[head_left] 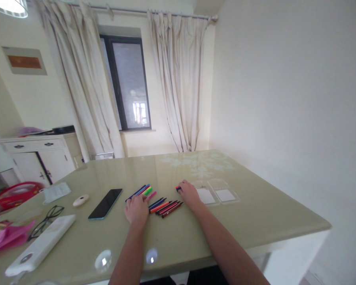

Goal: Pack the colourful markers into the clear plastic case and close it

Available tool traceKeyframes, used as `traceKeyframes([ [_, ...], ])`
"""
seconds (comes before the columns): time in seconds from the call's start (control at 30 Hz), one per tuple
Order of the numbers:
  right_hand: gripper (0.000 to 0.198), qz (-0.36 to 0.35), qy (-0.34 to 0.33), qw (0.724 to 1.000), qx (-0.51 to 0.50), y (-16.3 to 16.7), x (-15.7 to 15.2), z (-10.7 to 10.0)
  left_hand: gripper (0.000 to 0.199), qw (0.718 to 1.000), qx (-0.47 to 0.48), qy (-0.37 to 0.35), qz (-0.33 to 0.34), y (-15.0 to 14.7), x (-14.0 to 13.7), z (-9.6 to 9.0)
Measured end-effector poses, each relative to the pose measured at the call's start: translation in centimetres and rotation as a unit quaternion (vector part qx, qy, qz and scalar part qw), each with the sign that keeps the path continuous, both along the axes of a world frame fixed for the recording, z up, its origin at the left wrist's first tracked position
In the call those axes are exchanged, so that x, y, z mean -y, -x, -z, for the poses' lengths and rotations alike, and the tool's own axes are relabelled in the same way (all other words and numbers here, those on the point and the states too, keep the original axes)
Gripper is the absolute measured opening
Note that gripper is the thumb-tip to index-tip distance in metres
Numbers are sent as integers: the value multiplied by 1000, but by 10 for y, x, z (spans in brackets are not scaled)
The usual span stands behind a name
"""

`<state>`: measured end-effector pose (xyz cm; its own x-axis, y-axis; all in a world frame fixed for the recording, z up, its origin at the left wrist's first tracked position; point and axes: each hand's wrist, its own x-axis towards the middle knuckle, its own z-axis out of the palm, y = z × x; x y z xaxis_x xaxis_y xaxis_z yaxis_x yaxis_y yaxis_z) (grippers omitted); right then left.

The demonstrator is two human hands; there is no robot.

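Observation:
My left hand (137, 209) rests on the table with its fingers curled at a pink marker (151, 196). Just beyond it lie several blue, purple and green markers (139, 191), partly covered by the hand. Between my hands, uncapped blue, orange and dark red markers (168, 208) lie side by side, dark tips pointing right. My right hand (190, 193) is closed at the far right of this row. Small orange and dark blue pieces, which look like marker caps (178, 189), show at its fingertips. Beside that hand lies an open clear plastic case (225, 194) with white card inside.
On the glossy table (269, 209), a black phone (105, 204) lies left of the markers. Farther left are a round white object (81, 200), glasses (47, 219), a long white device (41, 243), a face mask (57, 192) and pink material (10, 238). A wall stands right.

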<state>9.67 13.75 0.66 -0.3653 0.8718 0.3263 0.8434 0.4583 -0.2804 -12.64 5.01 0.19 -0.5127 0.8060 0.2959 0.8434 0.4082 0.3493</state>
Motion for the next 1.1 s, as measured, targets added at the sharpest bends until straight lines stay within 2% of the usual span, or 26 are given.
traceKeyframes([
  [0.07,14,-2,-16,999,-41,0,3,-2,26,1000,-6,-19,20,-5,-1,-2],
  [0.13,16,-34,-39,994,-95,-1,8,-3,25,996,-10,-56,66,-14,-2,-6],
  [0.2,22,-97,-52,984,-141,-2,13,-4,24,984,1,-86,157,-25,-4,-7],
  [0.3,24,-198,-49,965,-164,-2,16,-5,25,946,62,-99,303,-36,-7,-5],
  [0.37,20,-233,-41,957,-169,-4,14,-6,26,927,101,-102,347,-39,-9,-1],
  [0.57,22,-256,-2,940,-223,-17,5,-9,33,911,121,-84,386,-44,-12,4],
  [0.9,26,-268,15,915,-301,-21,-5,-4,35,917,89,-64,384,-49,-11,0],
  [1.1,21,-266,20,911,-313,-22,-2,-7,34,920,75,-67,378,-53,-9,-2],
])
